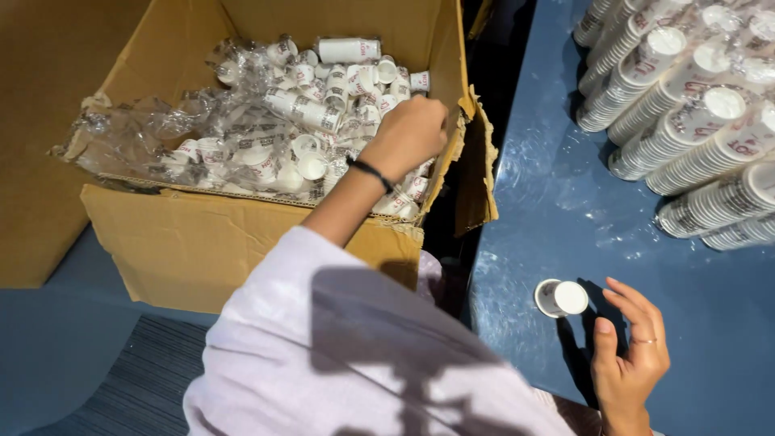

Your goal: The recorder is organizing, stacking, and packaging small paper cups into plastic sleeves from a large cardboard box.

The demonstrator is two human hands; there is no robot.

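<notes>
Beside the right hand (628,351), 1 small cup stack (560,298) stands just apart.

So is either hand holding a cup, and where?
Right hand holds nothing; it's open beside a small cup. Left hand is down among cups in the box; its grip can't be seen.

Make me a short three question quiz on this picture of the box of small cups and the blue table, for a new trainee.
1. True or false: the left hand is inside the cardboard box.
2. Where does the single small cup lie? A) in the box B) on the blue table beside the right hand C) on top of the stacks
3. Fill in: the cup stacks at the table's far right lie on their ____.

Key
1. True; it reaches among loose cups and clear plastic wrap.
2. B; the open fingers are close but not touching.
3. Sides.
</notes>
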